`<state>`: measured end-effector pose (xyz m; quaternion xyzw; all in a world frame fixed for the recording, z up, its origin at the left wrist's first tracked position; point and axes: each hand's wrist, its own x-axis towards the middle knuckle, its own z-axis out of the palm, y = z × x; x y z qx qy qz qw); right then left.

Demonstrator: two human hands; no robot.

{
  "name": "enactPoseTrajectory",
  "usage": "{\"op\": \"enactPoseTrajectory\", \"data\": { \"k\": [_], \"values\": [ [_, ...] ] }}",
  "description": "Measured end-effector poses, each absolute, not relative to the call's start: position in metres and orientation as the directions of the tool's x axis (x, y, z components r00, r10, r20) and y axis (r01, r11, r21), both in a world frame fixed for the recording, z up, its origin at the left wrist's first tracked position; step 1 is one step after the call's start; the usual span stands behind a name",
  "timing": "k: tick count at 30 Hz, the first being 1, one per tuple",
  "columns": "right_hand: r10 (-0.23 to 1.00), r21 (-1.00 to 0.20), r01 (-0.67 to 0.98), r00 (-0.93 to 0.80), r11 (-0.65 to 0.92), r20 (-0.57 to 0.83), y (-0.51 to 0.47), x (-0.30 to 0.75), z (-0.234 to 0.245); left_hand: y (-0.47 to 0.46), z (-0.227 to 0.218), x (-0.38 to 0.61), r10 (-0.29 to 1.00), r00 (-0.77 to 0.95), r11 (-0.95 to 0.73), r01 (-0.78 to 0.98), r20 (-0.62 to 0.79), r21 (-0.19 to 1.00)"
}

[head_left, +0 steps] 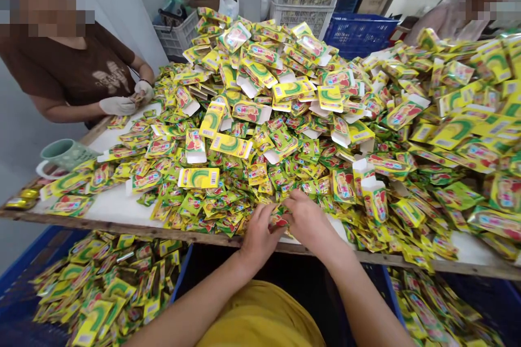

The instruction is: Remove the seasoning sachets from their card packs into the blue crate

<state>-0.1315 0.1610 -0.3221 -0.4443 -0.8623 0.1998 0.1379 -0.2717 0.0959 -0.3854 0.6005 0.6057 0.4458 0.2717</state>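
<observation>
Head view: left hand (260, 236) and right hand (309, 219) on sachet (280, 221), lettering illegible

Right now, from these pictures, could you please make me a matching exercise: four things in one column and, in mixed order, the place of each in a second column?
Things
1. mug
2. blue crate
3. white gloves
4. small packet

Places
A. held between the left hand and the right hand
B. worn by a co-worker, far left
C. behind the pile, at the back
D. at the left end of the table

Pairs: 1-D, 2-C, 3-B, 4-A
</observation>
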Motion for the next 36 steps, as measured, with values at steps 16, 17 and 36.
{"op": "enactPoseTrajectory", "data": {
  "k": [16, 17, 36],
  "values": [
    [0.659, -0.477, 0.524, -0.732, 0.705, 0.171, 0.152, -0.14, -0.317, 0.094, -0.371, -0.3, 0.997, -0.004, 0.074, -0.174, -0.076, 0.982],
    [0.661, -0.49, 0.519, -0.73, 0.701, 0.173, 0.15, -0.141, -0.316, 0.094, -0.371, -0.3, 0.997, -0.023, 0.067, -0.159, -0.071, 0.985],
    [0.831, -0.815, -0.291, -0.426, -0.501, -0.359, 0.118, -0.127, -0.359, 0.078, -0.356, -0.306, 0.99, 0.139, 0.025, -0.061, -0.016, 0.998]
  ]
}}
